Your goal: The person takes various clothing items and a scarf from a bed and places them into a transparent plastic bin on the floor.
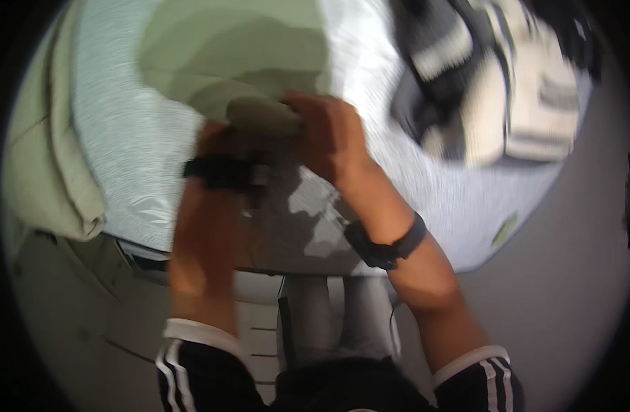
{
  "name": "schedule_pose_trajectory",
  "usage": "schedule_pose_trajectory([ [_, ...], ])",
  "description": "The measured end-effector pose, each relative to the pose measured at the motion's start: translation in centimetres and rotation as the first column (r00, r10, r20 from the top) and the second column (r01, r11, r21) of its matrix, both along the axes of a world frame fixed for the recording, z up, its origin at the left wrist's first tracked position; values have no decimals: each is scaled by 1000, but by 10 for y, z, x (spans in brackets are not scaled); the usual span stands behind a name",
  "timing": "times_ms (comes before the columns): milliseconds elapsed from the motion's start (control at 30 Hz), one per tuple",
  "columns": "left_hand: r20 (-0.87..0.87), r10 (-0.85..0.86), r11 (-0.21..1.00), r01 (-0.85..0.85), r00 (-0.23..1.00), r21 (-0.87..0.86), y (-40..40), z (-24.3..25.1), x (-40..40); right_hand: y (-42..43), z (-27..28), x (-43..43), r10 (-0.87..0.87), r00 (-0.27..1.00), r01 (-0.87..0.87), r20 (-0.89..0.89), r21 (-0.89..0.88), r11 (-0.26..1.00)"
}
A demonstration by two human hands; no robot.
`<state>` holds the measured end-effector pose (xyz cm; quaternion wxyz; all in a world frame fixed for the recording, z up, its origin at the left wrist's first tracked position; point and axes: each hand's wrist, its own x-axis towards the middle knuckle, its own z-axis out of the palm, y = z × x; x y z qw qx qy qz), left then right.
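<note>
A pale green cloth item (232, 56) lies on the light surface in front of me, its near end gathered into a thick fold or roll (263, 116). My right hand (331, 135) grips the right end of this fold, fingers curled over it. At the fold's left end is my left hand (213, 135), in shadow and blurred, its fingers mostly hidden by the cloth. Both wrists wear dark bands. Whether the green item is a garment or a cushion cover, I cannot tell.
A folded pale green cloth (52, 154) hangs over the left edge of the whitish table (124, 139). Black and cream garments (531, 108) are heaped at the right. A small green piece (504, 230) lies near the right edge. Below is the grey floor (546, 298).
</note>
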<state>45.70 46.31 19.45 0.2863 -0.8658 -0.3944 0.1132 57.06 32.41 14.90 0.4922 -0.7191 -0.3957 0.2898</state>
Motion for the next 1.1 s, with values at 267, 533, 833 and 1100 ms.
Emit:
schedule_pose_trajectory([
  [267, 530, 116, 615, 358, 840, -703, 30, -111, -140, -13, -101, -205, 23, 990, -54, -141, -220, 974],
  [533, -134, 447, -407, 68, 884, -911, -227, -303, -304, -276, -266, -439, -273, 954, 183, -123, -482, 857],
  [833, -383, -180, -572, -413, 906, -709, -372, -292, -304, -436, -267, -486, -793, -206, 744, -573, -618, 253],
  [1100, -212, -797, -474, -803, 566, -363, -593, -315, -281, -516, -314, -602, -936, -323, 881, 142, -317, -352],
])
